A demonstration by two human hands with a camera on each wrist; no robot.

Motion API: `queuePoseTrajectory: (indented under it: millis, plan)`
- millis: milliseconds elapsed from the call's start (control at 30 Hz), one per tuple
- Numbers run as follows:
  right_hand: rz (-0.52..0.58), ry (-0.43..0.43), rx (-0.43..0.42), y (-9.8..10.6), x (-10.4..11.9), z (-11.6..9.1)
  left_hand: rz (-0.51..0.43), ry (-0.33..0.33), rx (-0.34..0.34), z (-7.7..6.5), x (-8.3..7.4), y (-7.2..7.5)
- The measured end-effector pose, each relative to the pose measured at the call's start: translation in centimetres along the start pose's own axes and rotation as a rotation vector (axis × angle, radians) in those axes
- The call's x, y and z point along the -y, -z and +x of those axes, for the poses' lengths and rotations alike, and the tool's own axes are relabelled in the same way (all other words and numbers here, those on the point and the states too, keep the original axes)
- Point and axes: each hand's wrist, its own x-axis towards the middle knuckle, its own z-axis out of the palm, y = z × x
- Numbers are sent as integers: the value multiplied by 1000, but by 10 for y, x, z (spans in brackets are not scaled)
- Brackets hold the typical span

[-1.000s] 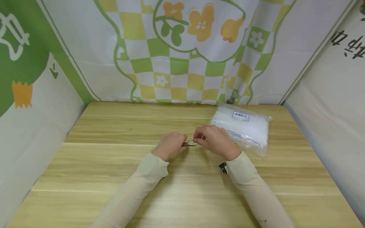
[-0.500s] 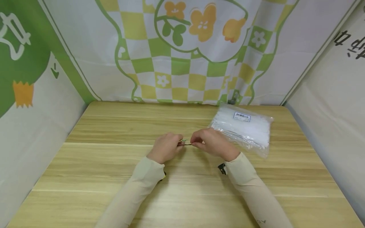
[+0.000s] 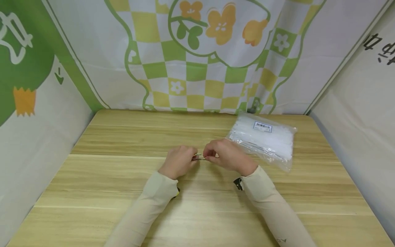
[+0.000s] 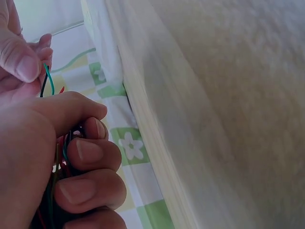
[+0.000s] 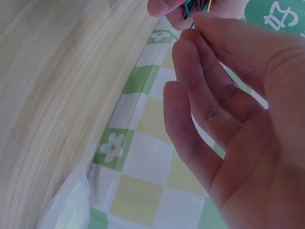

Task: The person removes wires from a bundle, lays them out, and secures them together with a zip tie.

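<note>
My left hand grips a bundle of thin coloured wires, its fingers curled round them in the left wrist view. Red, green and black strands show among its fingers. Close by on the right, my right hand pinches wire ends between thumb and forefinger. A green wire and a black one run up from the left fist towards those fingertips. In the right wrist view the other fingers of my right hand are loosely bent, and the pinched tip is mostly hidden. Both hands are above the middle of the table.
A clear plastic bag of white strips with a barcode label lies behind the right hand on the wooden table. A patterned curtain hangs along the back edge; fabric walls stand at both sides.
The left hand has shifted slightly left, and the right hand slightly left and down. The wire stretch between them looks different; the right fingertips have moved onto the darker wire ends.
</note>
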Motion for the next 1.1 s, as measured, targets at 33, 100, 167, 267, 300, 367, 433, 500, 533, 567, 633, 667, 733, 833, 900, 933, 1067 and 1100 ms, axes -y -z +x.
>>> queuePoseTrajectory:
  millis: [33,100,167,267,300,367,433,500,533,567,633,667,733,833,900,933,1067,1100]
  plan:
    - [-7,6,-4,-1,1,0,2,-3,-1,0,0,0]
    - [-17,15,-14,-3,2,1,4,-7,1,0,-1,0]
    - [-28,24,-24,-4,3,2,14,-8,1,0,-3,1]
    - [-34,48,-34,-5,6,3,13,-2,2,1,-5,1]
    - [-31,57,-34,-6,7,4,9,2,4,1,-6,1]
    - [-16,74,-28,-8,8,5,2,8,3,0,-8,2]
    - [6,85,-17,-10,10,6,-1,9,3,0,-9,2]
    - [25,86,-9,-11,11,7,1,6,2,0,-9,1]
    - [30,85,-8,-11,11,8,8,1,-2,0,-10,1]
    - [28,82,-9,-11,12,8,14,-4,-1,-1,-10,1]
    - [23,78,-14,-11,12,8,23,-14,6,-1,-8,1]
    - [19,77,-16,-11,12,7,26,-17,13,-2,-8,1]
    - [11,74,-20,-11,11,7,35,-21,25,-2,-7,1]
    - [1,81,-24,-12,9,6,40,-25,57,-3,-5,3]
    - [-10,84,-27,-11,8,6,38,-37,74,-3,-4,4]
    - [-24,84,-30,-11,7,5,41,-45,82,-4,-3,4]
    - [-82,73,-42,-9,4,2,34,-64,104,-6,2,5]
    - [-95,69,-43,-8,3,1,37,-63,108,-7,4,5]
